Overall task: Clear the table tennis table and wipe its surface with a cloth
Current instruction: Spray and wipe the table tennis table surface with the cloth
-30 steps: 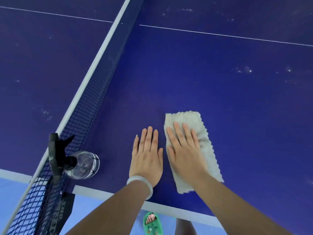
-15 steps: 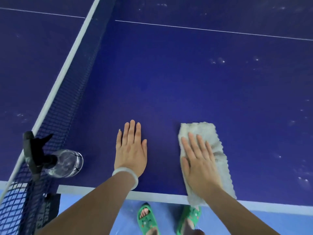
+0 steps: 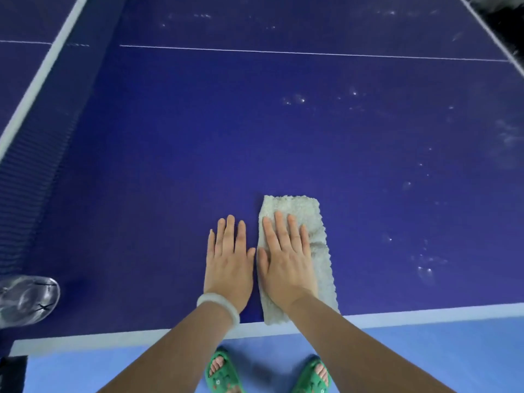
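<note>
Palm of our right hand [image 3: 286,262] lies flat, fingers straight, pressing the cloth [image 3: 321,259] at the counter's [image 3: 170,194] near edge. Left hand [image 3: 229,265] rests flat on bare counter just beside it. Cloth looks soft, light & floppy, so we'd push w/ the whole palm, else it'll prob. bunch.

Table top [image 3: 198,123] was smooth dark-blue board with a low sheen; pale specks and smears showed toward 2–3 o'clock. Cloth [image 3: 319,256] looked pale, nubby, terry-like and rough. Net [image 3: 25,171] at 9 o'clock was fine dark mesh. Bottle [image 3: 27,299] at 8 o'clock was clear glossy plastic. Bracelet [image 3: 218,303] appeared smooth, milky, polished. Sandals [image 3: 219,373] at 6 o'clock looked like green moulded plastic.
</note>
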Motion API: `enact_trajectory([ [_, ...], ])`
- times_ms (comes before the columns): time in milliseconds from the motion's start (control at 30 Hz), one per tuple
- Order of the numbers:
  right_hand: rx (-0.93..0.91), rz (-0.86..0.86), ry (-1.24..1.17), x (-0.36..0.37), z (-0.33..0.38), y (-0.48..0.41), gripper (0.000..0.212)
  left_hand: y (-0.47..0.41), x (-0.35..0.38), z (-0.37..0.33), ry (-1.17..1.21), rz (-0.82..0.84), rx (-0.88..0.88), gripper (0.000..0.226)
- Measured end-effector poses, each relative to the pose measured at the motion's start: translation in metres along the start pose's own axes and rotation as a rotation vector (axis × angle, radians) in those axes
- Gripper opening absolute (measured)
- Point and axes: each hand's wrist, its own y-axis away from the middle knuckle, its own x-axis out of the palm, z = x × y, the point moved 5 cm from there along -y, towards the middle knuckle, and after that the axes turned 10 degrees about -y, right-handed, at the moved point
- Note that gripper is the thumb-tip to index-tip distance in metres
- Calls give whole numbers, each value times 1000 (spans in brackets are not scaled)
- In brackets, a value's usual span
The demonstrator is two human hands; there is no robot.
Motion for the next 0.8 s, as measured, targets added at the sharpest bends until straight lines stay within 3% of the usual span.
enact_trajectory([
  [133, -84, 47, -9, -12, -42, 32, 59, 8, 7, -29, -7, 31, -131, 68],
  [333, -147, 54, 72, -55, -164, 49, 57, 10, 12, -31, -77, 17, -166, 70],
  [433, 85, -11, 60, -71, -206, 29, 59, 10, 13, -32, -97, 8, -175, 70],
  [533, 336, -151, 1, -61, -184, 16, 63, 10, 14, -32, -110, 9, -177, 71],
  [600, 189, -118, -3, -46, -139, 17, 61, 10, 14, -33, -117, 10, -176, 72],
  [667, -120, 28, 40, -31, -107, 32, 59, 10, 13, -32, -118, -1, -180, 72],
  [733, -358, 115, 58, -38, -118, 47, 58, 10, 13, -32, -112, -6, -187, 71],
  [800, -479, 140, 103, -52, -156, 52, 59, 10, 12, -33, -103, -13, -194, 66],
])
